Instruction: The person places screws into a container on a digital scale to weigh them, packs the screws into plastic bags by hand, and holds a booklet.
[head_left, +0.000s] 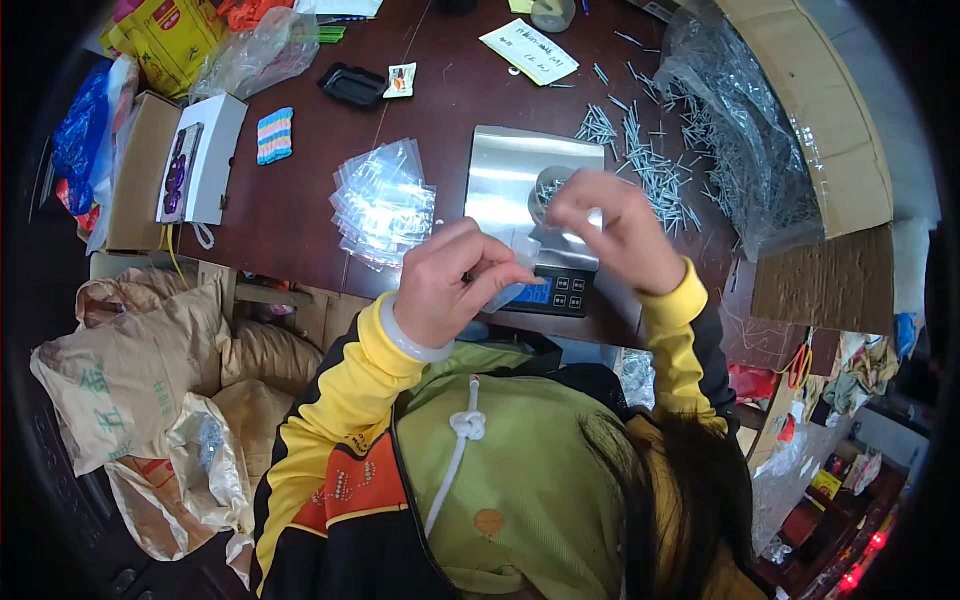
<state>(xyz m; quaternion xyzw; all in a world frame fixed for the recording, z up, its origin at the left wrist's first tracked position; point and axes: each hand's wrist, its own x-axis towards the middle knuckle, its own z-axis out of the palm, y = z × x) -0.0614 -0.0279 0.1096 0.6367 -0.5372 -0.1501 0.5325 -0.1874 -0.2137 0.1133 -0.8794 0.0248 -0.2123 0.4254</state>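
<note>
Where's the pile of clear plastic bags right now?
In the head view, the pile of clear plastic bags lies on the table left of centre, beside the steel-topped scale and just beyond the left hand.

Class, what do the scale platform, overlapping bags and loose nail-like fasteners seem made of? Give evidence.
Scale platform: satin metal, probably stainless steel; it shows soft reflections. Overlapping bags: clear, glossy plastic film, given the glare and transparency. Nail-like fasteners: grey metal, perhaps steel, from their shine.

Brown sack [150,365] — green 五 and 金; scale display [538,291] — digits unclear
</note>
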